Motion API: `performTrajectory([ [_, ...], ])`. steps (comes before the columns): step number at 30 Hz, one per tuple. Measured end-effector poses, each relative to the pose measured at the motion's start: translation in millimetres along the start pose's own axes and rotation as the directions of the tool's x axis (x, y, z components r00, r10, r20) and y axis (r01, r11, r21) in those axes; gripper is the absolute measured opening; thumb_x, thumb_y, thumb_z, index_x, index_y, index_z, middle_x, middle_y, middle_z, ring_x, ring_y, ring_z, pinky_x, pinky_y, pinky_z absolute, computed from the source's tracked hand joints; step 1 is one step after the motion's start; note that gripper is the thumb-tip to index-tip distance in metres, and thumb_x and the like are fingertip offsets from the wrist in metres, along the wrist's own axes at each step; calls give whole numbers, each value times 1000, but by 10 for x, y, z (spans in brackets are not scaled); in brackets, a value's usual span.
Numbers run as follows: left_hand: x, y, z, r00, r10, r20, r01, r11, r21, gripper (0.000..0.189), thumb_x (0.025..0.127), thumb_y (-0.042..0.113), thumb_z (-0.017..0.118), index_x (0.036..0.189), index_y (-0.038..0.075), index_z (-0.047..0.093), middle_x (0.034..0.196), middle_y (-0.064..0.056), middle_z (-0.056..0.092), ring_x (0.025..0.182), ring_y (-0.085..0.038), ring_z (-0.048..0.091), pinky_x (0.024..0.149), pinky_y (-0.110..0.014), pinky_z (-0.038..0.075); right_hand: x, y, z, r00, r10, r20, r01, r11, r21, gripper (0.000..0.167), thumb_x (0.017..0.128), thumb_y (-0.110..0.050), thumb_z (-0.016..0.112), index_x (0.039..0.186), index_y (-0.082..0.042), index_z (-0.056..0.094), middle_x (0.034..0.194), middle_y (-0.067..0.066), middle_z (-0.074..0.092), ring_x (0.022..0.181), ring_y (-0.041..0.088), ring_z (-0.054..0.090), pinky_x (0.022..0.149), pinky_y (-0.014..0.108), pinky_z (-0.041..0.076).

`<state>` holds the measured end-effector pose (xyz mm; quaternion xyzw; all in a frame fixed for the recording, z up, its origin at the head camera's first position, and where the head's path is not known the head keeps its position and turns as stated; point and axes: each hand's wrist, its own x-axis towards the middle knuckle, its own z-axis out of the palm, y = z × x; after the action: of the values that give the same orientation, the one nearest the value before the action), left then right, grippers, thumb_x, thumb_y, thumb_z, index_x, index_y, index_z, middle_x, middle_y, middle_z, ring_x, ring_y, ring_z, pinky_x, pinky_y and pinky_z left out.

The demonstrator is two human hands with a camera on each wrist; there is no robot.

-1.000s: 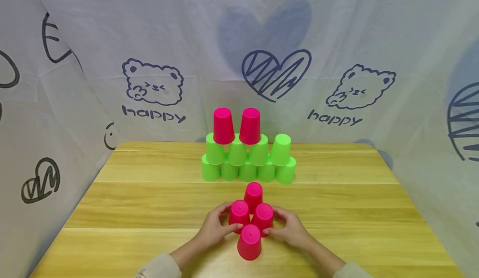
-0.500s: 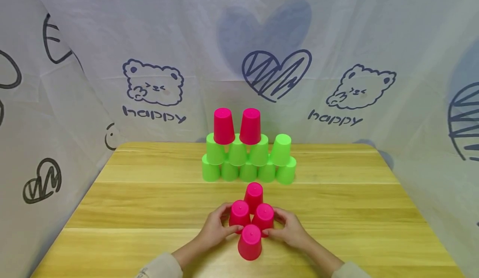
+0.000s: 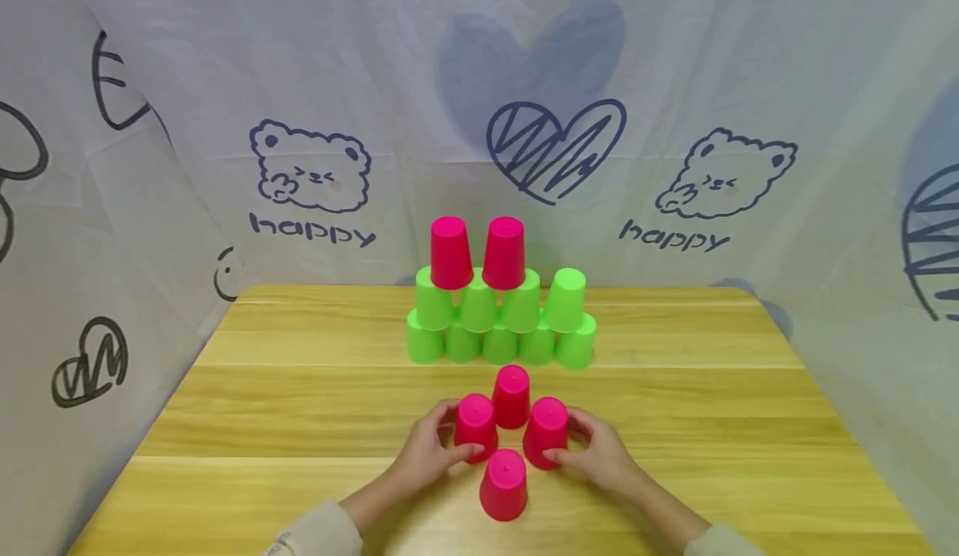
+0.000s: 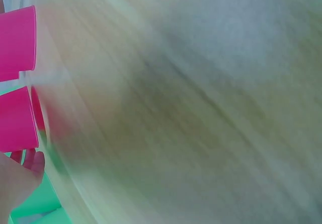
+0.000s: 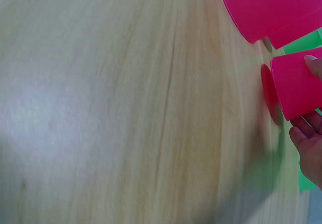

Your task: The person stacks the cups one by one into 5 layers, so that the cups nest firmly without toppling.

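In the head view, several upside-down pink cups form a diamond near the front of the table. My left hand (image 3: 434,445) grips the left pink cup (image 3: 475,429) between thumb and fingers. The right pink cup (image 3: 546,433) is held the same way by my right hand (image 3: 598,454). Between and behind them stands a rear pink cup (image 3: 512,396); a front pink cup (image 3: 504,484) stands nearest me. In the left wrist view, fingers touch a pink cup (image 4: 17,121); in the right wrist view, thumb and fingers hold another pink cup (image 5: 299,83).
Farther back, two rows of upside-down green cups (image 3: 500,341) are stacked, the upper row in the gaps of the lower. Two pink cups (image 3: 504,253) sit on top toward the left. The wooden table (image 3: 300,406) ends at a printed cloth (image 3: 434,181).
The right hand has moved its cup right and slightly away from me. The left hand's cup has shifted slightly left, so a gap has opened between the two held cups.
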<state>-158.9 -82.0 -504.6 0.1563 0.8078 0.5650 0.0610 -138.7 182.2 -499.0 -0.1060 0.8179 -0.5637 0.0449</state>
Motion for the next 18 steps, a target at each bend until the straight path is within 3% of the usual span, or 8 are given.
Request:
performTrajectory([
  [5,10,45,-52,1000,-15,-25,15,1000,2,52,75,14,77,119,0,52,110,-15,63,103,-29,58,87,-32,52,5,-47,-84,1000,-8,-28,7,1000,-29,50,73,-9,77,117,7,56,113,21,63,105,14,61,94,28,50],
  [12,30,86,-111,998,-13,-62,12,1000,-8,53,74,12,77,119,-1,53,110,-15,64,103,-29,59,86,-36,53,42,-125,-185,998,-26,-64,22,997,-75,48,73,-7,77,115,8,57,111,22,64,106,32,61,92,34,51],
  [18,47,138,-179,997,-26,-68,26,1000,3,53,75,14,77,120,-1,52,111,-15,63,106,-32,58,90,-42,51,67,-183,-235,997,-17,-69,13,998,-53,49,74,-6,76,116,8,56,113,23,63,109,38,58,95,37,49],
])
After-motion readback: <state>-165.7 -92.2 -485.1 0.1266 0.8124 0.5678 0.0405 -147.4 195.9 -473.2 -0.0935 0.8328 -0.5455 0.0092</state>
